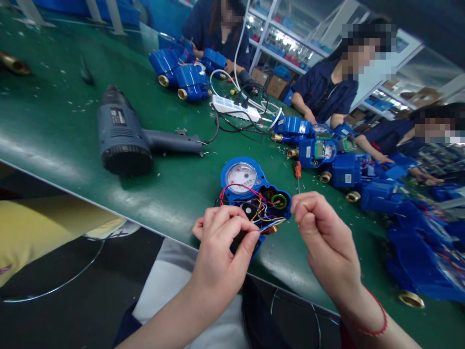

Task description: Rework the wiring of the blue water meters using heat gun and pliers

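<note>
Directly in front of me, at the table's near edge, a blue water meter (pixel 261 175) with a round dial lies with its wiring compartment uncovered. Thin red, yellow, blue and white wires (pixel 267 224) spill out of it. My left hand (pixel 227 242) pinches some of these wires between thumb and fingertips, over the lower part of the meter. Just right of the meter, my right hand (pixel 323 237) is closed; whatever its fingers hold is too small to make out. An orange-handled screwdriver (pixel 298 169) lies just beyond my right hand, its shaft pointing toward it.
A grey heat gun (pixel 125 135) stands on the green table (pixel 181 186) at left. Beyond lie a white power strip (pixel 234 107) with tangled cables and several blue meters (pixel 314 150). More meters (pixel 425 252) crowd the right side. Three people in dark blue work across the table.
</note>
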A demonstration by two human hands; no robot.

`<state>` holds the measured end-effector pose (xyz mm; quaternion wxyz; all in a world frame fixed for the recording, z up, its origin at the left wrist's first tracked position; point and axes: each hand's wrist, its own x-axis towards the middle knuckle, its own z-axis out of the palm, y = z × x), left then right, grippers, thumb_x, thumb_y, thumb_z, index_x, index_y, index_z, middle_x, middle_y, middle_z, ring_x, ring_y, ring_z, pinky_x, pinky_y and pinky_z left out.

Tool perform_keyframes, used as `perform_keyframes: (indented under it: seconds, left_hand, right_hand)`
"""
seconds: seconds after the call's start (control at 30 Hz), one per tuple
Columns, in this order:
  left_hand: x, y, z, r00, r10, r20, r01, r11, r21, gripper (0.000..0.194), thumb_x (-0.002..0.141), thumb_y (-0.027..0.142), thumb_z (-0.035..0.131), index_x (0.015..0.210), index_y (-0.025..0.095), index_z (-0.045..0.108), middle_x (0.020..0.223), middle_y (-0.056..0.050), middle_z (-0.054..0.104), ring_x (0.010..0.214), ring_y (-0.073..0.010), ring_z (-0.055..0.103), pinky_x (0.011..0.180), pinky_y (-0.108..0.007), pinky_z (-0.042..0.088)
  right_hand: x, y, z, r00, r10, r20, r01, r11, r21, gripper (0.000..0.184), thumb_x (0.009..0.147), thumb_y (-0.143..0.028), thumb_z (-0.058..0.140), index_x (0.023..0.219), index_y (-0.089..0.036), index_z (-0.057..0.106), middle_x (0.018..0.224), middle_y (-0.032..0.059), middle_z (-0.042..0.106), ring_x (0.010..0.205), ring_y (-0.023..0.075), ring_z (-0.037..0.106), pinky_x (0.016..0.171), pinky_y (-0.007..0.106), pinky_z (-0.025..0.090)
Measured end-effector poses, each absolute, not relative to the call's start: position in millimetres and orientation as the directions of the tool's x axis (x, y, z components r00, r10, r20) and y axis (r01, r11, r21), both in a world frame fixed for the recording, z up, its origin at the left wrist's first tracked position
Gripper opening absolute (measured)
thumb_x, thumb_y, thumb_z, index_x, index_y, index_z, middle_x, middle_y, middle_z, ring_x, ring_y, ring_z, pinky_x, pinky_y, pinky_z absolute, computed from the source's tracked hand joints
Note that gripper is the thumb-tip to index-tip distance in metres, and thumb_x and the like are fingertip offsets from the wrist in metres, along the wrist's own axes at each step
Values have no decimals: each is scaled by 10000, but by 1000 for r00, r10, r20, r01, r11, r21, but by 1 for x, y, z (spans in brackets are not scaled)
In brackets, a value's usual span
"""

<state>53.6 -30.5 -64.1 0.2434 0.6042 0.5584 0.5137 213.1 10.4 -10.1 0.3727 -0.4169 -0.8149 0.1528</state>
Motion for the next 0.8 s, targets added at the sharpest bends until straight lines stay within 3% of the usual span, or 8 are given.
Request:
perform_keyframes:
  seconds: [0.1,0.2,0.3,0.43,0.5,0.6,0.7,0.8]
  left_hand:
    - [54,-30,-63,-152,924,352,428,-259,866,132,860,192,594,748,240,645,893,-18,648,896,-229,522,804,-410,313]
    - [54,-30,-63,-150,921,359,436,-265,860,116,852,195,606,756,243,648,895,-19,651,891,-228,526,803,-408,322]
    - [54,-30,-63,-147,922,358,439,-264,859,109,846,170,608,777,244,649,909,-20,652,897,-228,525,792,-401,328]
    - [53,-30,-65,-156,918,364,422,-271,865,107,842,155,612,789,240,650,920,-23,646,912,-233,526,793,-402,333]
    - [54,-30,-67,-159,918,363,413,-272,869,107,839,153,614,788,239,650,919,-24,645,912,-234,528,802,-409,333]
    - [54,-30,-68,-159,924,348,395,-264,880,122,834,143,620,767,240,653,910,-20,647,907,-235,530,799,-414,331]
    - [54,-30,-67,-168,927,335,369,-256,893,139,823,128,629,752,241,664,883,-17,645,895,-237,532,792,-418,341]
    - [53,-28,-65,-178,928,329,345,-254,904,153,814,111,629,748,239,677,861,-19,641,875,-236,537,781,-420,361]
  right_hand:
    - [211,10,-4,-513,664,544,623,724,-296,175,962,-152,412,800,-197,460,807,23,513,805,165,472,729,337,357]
    - [207,9,0,-676,510,532,578,815,-45,60,911,-130,534,881,-175,507,837,44,571,837,179,488,767,353,369]
    - [207,10,2,-796,440,415,507,860,62,178,872,-94,594,1038,-149,565,968,71,626,919,205,472,797,356,383]
    - [205,12,-1,-837,398,376,480,863,155,97,892,-80,547,947,-138,603,928,72,646,899,214,457,793,368,359]
    - [201,13,-6,-788,452,419,519,853,55,100,888,-59,532,882,-146,581,898,66,629,875,198,467,782,362,351]
    - [199,14,-11,-586,660,471,577,747,-329,127,902,-79,509,838,-184,540,857,33,568,856,173,480,753,338,360]
    - [204,16,-11,-258,816,518,483,573,-662,124,940,-159,485,831,-208,517,812,11,481,777,150,461,675,303,360]
    - [212,16,-7,-181,838,514,472,533,-702,163,958,-190,452,804,-209,502,780,7,447,717,143,434,629,300,339]
